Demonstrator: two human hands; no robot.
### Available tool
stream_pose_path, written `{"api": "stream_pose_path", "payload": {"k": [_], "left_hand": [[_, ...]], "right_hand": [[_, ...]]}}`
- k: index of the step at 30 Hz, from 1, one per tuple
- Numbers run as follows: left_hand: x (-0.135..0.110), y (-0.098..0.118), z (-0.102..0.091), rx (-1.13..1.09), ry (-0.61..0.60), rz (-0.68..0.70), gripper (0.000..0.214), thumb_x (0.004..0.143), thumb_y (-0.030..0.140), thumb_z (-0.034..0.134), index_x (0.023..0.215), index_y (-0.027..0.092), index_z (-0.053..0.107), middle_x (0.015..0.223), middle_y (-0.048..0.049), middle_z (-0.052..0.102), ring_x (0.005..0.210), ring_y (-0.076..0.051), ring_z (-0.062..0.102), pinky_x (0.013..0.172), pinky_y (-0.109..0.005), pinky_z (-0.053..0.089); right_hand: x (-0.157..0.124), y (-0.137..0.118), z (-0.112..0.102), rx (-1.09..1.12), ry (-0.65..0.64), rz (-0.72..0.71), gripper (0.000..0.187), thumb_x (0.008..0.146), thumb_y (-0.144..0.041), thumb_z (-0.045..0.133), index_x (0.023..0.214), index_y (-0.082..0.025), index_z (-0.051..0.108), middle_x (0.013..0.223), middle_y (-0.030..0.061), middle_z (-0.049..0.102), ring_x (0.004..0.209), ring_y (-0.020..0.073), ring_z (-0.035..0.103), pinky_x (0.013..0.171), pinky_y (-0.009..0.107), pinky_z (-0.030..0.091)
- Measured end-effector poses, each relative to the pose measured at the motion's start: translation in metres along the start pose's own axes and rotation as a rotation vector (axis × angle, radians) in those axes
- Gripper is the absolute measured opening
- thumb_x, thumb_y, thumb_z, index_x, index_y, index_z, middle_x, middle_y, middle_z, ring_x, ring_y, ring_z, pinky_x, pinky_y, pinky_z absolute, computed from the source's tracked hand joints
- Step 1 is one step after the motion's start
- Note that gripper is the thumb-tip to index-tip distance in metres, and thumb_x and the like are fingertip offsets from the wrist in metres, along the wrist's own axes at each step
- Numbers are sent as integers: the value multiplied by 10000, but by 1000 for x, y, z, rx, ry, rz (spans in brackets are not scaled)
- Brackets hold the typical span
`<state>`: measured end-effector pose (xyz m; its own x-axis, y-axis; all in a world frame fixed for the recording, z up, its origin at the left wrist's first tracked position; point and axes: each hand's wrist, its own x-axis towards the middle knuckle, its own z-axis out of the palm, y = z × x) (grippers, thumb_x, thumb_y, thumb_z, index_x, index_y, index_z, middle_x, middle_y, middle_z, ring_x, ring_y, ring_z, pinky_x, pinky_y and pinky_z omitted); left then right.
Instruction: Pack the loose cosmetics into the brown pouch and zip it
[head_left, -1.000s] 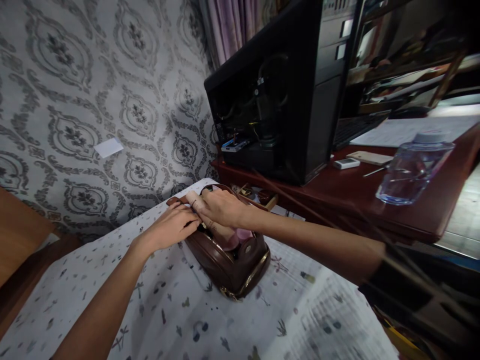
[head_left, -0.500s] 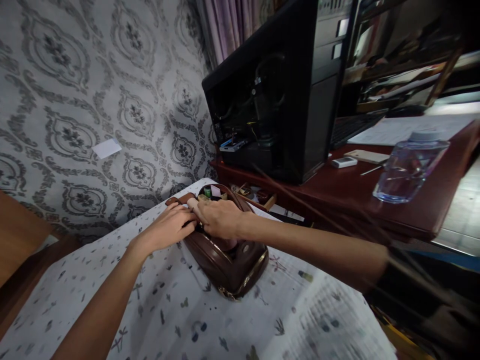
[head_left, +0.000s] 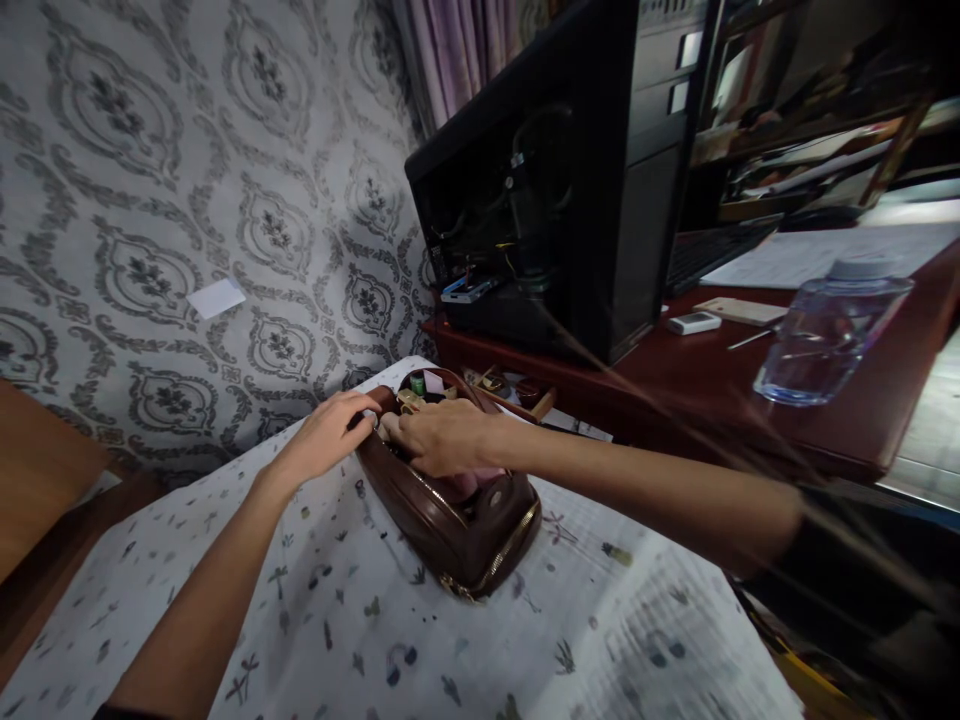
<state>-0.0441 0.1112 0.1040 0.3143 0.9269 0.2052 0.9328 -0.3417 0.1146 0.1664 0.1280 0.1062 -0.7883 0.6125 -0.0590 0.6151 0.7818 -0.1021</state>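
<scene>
A brown pouch (head_left: 450, 520) is lying on its side near the far edge of a worktop (head_left: 322, 640) covered with a flower-print cloth, its zipped mouth gaping upward and toward the wall. The left hand (head_left: 326, 435) is curling its fingers around the far left end of the pouch's rim, thumb and fingers closing on that edge. The right hand (head_left: 442, 438) is resting across the open mouth with its fingers bent and drawn together, the tips meeting the left hand at the rim. Whether it is pinching anything inside is hidden under the palm. Small items (head_left: 420, 385) are showing at the far end of the opening and something pink (head_left: 484, 480) is peeking out beneath the right wrist. The pouch is looking like soft, smooth leather or imitation: likely light, supple in the walls, sagging where it is not stuffed, and a little slick on the outside, so the firmest hold is probably at the stitched rim beside the metal zip (head_left: 510, 545) or at either end, rather than on the rounded belly. Just beyond it a red-brown worktop (head_left: 697, 385) is carrying a black computer case (head_left: 592, 200) and, well apart to the right, a clear water bottle (head_left: 829, 335).
</scene>
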Motion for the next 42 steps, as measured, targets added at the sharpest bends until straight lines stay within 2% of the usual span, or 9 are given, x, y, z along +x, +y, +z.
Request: {"api": "stream_pose_path", "payload": {"k": [4, 6, 12, 17, 20, 30, 37, 39, 42], "left_hand": [[8, -13, -1, -42, -77, -112, 469, 939, 505, 419, 1199, 211, 677, 1313, -78, 690, 1200, -272, 641, 1050, -383, 494], [13, -15, 0, -43, -132, -133, 511, 931, 545, 415, 1227, 217, 672, 1333, -75, 683, 1225, -281, 636, 1053, -383, 497], [24, -15, 3, 29, -228, -31, 515, 956, 488, 366, 1235, 187, 676, 1350, -93, 680, 1249, -269, 622, 1082, -376, 471], [31, -13, 4, 52, -302, -8, 464, 935, 413, 378, 1200, 195, 691, 1328, -76, 695, 1217, -262, 641, 1038, -355, 489], [37, -12, 6, 62, -329, -38, 438, 905, 372, 406, 1189, 203, 694, 1296, -62, 711, 1169, -257, 661, 1014, -352, 499], [44, -17, 9, -9, -342, -73, 472, 841, 328, 453, 1256, 222, 651, 1301, -30, 708, 1169, -232, 656, 1015, -333, 510], [43, -21, 15, -75, -304, -49, 469, 816, 313, 459, 1231, 217, 657, 1256, -32, 724, 1154, -230, 659, 1054, -361, 498], [42, -21, 18, -61, -279, -54, 465, 822, 309, 462, 1232, 214, 660, 1271, -42, 721, 1148, -242, 664, 1054, -379, 498], [40, -20, 22, -54, -221, -53, 428, 850, 296, 448, 1206, 222, 673, 1275, -41, 720, 1166, -245, 661, 1064, -381, 489]], "right_hand": [[-13, 8, -3, 58, -13, -18, 394, 866, -227, 627, 1255, -175, 597, 1079, 136, 712, 1017, 326, 709, 803, 387, 549], [-18, 9, -3, 87, -37, -36, 443, 826, -162, 638, 1264, -175, 573, 1059, 122, 711, 1002, 313, 707, 758, 349, 540], [-20, 2, 0, 146, -37, 1, 712, 712, -27, 688, 1383, -140, 480, 1169, 163, 692, 1062, 326, 706, 758, 337, 550], [-16, -2, 6, 166, 78, 97, 550, 815, -23, 625, 1348, -127, 542, 1231, 186, 695, 1149, 315, 692, 886, 352, 552], [-17, -3, 9, 167, 107, 110, 505, 860, -34, 592, 1357, -104, 537, 1241, 203, 695, 1161, 315, 692, 894, 351, 552], [-7, 1, 21, 144, 142, 88, 529, 824, -35, 634, 1337, -70, 511, 1178, 193, 702, 1073, 307, 721, 815, 339, 576], [-15, -3, 17, 38, 127, 11, 676, 785, -68, 727, 1406, -54, 460, 1225, 202, 680, 1065, 325, 710, 794, 358, 568], [-16, 1, 16, 101, 146, 51, 599, 854, -154, 708, 1405, -86, 482, 1167, 175, 709, 1023, 304, 721, 756, 327, 544], [-16, 12, 13, 175, 210, 115, 363, 999, -286, 547, 1332, -143, 570, 1092, 130, 736, 983, 272, 724, 724, 297, 495]]}}
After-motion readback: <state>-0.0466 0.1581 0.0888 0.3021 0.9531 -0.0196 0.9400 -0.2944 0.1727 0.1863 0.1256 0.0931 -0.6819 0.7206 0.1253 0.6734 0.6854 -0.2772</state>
